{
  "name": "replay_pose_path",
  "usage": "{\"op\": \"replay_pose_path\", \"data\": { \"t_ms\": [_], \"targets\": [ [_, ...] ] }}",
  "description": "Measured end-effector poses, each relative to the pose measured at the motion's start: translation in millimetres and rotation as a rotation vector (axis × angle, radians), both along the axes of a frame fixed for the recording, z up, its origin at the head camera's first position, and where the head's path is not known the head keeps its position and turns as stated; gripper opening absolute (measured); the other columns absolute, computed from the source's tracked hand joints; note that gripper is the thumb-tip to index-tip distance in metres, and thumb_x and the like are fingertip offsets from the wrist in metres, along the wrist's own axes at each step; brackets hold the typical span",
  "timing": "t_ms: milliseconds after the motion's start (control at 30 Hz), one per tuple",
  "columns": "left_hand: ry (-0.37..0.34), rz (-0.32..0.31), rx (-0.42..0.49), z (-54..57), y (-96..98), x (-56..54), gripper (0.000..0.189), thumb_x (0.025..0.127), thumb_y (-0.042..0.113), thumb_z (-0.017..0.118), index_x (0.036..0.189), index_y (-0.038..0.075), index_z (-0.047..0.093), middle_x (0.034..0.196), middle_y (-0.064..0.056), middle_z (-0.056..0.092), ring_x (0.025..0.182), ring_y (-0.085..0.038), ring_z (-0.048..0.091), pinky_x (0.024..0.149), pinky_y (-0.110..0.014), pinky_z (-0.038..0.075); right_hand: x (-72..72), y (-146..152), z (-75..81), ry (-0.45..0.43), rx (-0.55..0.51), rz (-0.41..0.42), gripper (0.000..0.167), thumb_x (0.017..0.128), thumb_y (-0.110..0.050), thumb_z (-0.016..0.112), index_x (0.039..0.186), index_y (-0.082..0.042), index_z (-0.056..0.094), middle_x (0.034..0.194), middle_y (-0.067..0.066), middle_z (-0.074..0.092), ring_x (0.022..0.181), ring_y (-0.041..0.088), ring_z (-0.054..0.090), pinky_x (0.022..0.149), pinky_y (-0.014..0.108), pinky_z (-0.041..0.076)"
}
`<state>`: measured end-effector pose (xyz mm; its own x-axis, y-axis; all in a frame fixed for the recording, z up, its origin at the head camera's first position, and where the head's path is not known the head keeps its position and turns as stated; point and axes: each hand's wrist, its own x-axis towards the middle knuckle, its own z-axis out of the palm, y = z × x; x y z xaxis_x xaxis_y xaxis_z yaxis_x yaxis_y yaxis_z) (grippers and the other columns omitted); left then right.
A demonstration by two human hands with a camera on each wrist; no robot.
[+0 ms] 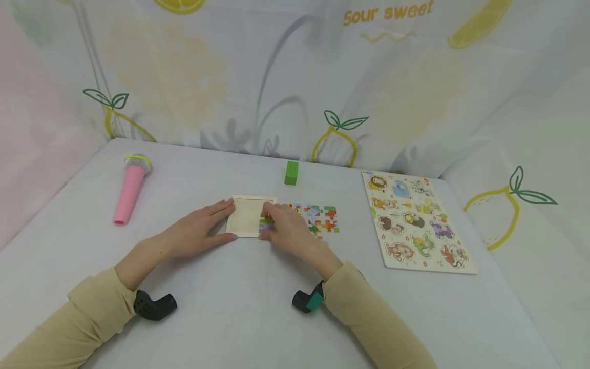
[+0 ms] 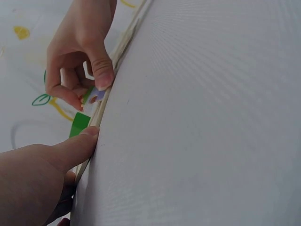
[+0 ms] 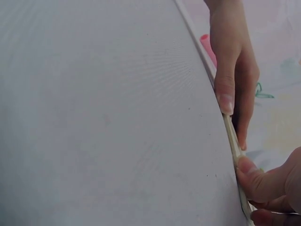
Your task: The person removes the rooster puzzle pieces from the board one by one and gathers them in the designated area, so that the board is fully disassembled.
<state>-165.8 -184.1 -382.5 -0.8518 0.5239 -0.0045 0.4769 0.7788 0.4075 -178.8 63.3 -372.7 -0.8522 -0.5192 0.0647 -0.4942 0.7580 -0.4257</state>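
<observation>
A shallow light-wood puzzle tray (image 1: pixel 244 215) lies flat in the middle of the table. My left hand (image 1: pixel 195 228) holds it at the left side, thumb by the near corner and fingers by the far one. Over the tray's right part, my right hand (image 1: pixel 292 228) pinches a green-and-purple puzzle piece (image 2: pixel 96 94) between thumb and curled fingers, low against the tray; whether it is seated is hidden. Colourful jigsaw pieces (image 1: pixel 330 212) lie on the cloth just right of the tray, partly behind the right hand.
A green block (image 1: pixel 291 173) stands beyond the tray. To the far left lies a pink microphone (image 1: pixel 129 192). A wooden animal puzzle board (image 1: pixel 417 223) occupies the right side. A printed curtain (image 1: pixel 258 77) rises behind the white-covered table (image 1: pixel 230 318).
</observation>
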Motion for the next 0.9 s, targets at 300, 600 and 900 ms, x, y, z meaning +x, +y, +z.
{"op": "replay_pose_path", "data": {
  "t_ms": [300, 600, 900],
  "targets": [
    [0.006, -0.005, 0.001, 0.8, 0.0, 0.8, 0.077, 0.099, 0.048, 0.058, 0.154, 0.000, 0.034, 0.163, -0.017, 0.027, 0.148, -0.042, 0.028, 0.116, -0.060, 0.027, 0.2, 0.3, 0.5, 0.001, -0.038, 0.012, 0.030, 0.085, -0.020, 0.081, 0.101, -0.012, 0.057, 0.083, 0.000, 0.057, 0.079, 0.019, 0.052, 0.067, 0.027, 0.040],
    [0.002, 0.002, 0.005, 1.6, 0.3, 2.2, 0.077, 0.099, 0.049, 0.058, 0.154, 0.001, 0.034, 0.163, -0.017, 0.027, 0.148, -0.042, 0.028, 0.116, -0.061, 0.027, 1.0, 0.6, 0.1, -0.004, -0.049, 0.019, 0.030, 0.085, -0.019, 0.081, 0.102, -0.012, 0.057, 0.080, 0.000, 0.057, 0.076, 0.018, 0.051, 0.066, 0.026, 0.039],
    [0.007, -0.002, 0.007, 1.3, 0.1, 2.8, 0.076, 0.099, 0.049, 0.057, 0.154, 0.000, 0.035, 0.162, -0.017, 0.028, 0.147, -0.042, 0.028, 0.116, -0.060, 0.027, 1.2, 2.4, -1.1, -0.020, -0.073, 0.024, 0.031, 0.086, -0.019, 0.080, 0.103, -0.011, 0.057, 0.084, 0.001, 0.060, 0.077, 0.018, 0.052, 0.069, 0.028, 0.042]
  ]
}}
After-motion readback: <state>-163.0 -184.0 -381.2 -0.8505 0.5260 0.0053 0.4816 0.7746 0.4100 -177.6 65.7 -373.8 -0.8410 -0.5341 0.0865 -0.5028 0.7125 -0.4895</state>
